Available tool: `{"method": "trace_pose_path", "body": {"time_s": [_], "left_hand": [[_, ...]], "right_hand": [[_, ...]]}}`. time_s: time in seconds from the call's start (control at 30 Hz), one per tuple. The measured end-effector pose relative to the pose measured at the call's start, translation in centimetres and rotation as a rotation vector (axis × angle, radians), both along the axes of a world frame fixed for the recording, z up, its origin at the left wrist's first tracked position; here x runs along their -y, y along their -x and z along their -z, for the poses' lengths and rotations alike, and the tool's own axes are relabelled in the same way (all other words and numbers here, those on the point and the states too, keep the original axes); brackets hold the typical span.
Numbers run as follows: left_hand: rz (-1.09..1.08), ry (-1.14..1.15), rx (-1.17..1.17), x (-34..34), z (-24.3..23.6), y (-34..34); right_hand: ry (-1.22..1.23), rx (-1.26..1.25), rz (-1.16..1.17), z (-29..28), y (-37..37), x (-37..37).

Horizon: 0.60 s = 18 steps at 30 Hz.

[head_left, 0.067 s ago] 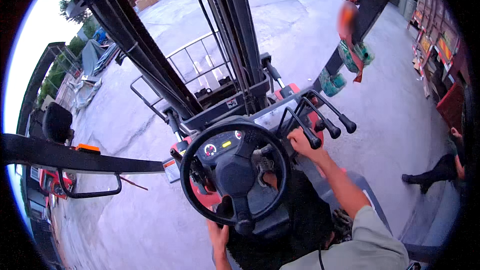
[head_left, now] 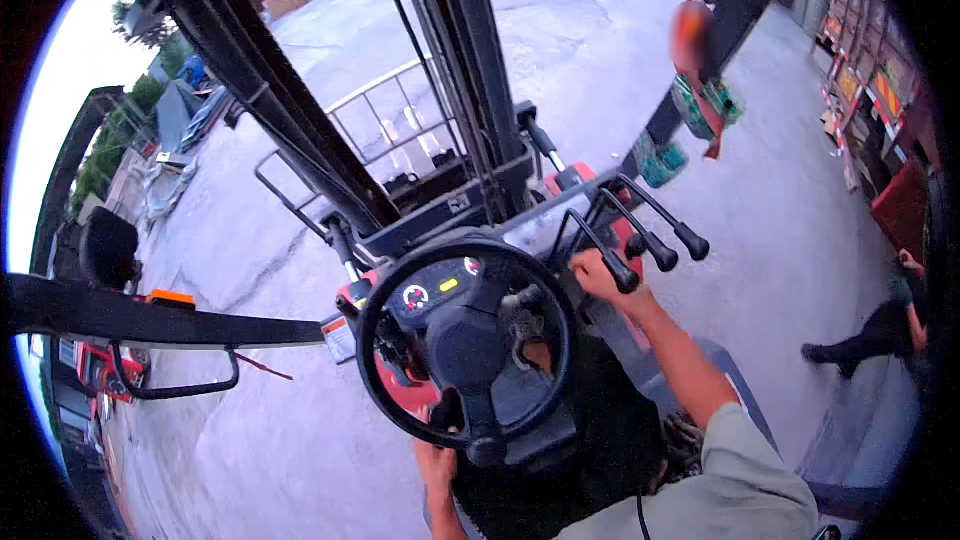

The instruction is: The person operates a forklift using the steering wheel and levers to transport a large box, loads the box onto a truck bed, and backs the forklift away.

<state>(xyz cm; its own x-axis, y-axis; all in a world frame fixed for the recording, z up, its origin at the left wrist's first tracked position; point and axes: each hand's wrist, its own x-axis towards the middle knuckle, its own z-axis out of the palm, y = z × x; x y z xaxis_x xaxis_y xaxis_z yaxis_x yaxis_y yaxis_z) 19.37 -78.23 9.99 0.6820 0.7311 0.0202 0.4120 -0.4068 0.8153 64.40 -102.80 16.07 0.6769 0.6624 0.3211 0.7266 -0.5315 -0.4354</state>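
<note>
A black steering wheel (head_left: 370, 340) stands before me in a forklift cab. My left hand (head_left: 435, 462) is closed on the wheel's lower left rim, its fingers partly hidden. Right of the wheel, my right hand (head_left: 597, 275) is curled in a fist beside the nearest black-knobbed control lever (head_left: 625, 278). That knob overlaps the hand and wrist, and whatever the fingers hold is hidden. Two more levers, a middle lever (head_left: 662, 256) and an outer lever (head_left: 692, 240), stand farther right, untouched. Behind the wheel's rim, the dashboard (head_left: 432, 290) shows lit gauges.
The dark lift mast (head_left: 270, 100) rises ahead, with a metal load guard (head_left: 395, 110) beyond it. A cab post (head_left: 200, 312) crosses at left. A person's dark-clothed leg (head_left: 860, 340) extends at far right, near a truck or container (head_left: 870, 50). Tarp-covered material (head_left: 180, 115) lies far left.
The view has shifted very slightly. Both hands keep their places at the wheel and beside the lever.
</note>
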Motion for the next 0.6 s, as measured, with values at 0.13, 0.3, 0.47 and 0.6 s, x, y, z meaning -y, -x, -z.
{"method": "trace_pose_path", "body": {"time_s": [0.13, 0.3, 0.47, 0.6], "left_hand": [[0.019, 0.278, 0.249, -0.2, -0.4, -0.4], [0.044, 0.157, 0.200, -3.7, 3.6, 3.2], [-0.014, 0.505, 0.249, -1.8, 2.5, 2.4], [-0.205, 0.511, 0.101, -2.3, 1.7, 5.2]], "right_hand": [[-0.012, 0.034, 0.103, -0.3, -1.1, -0.4], [-0.502, -0.012, 0.242, 0.0, 0.6, -2.3], [-0.349, -0.076, 0.231, 0.7, -0.6, 0.0], [-0.547, -0.127, 0.108, 3.9, 5.0, 2.9]]}}
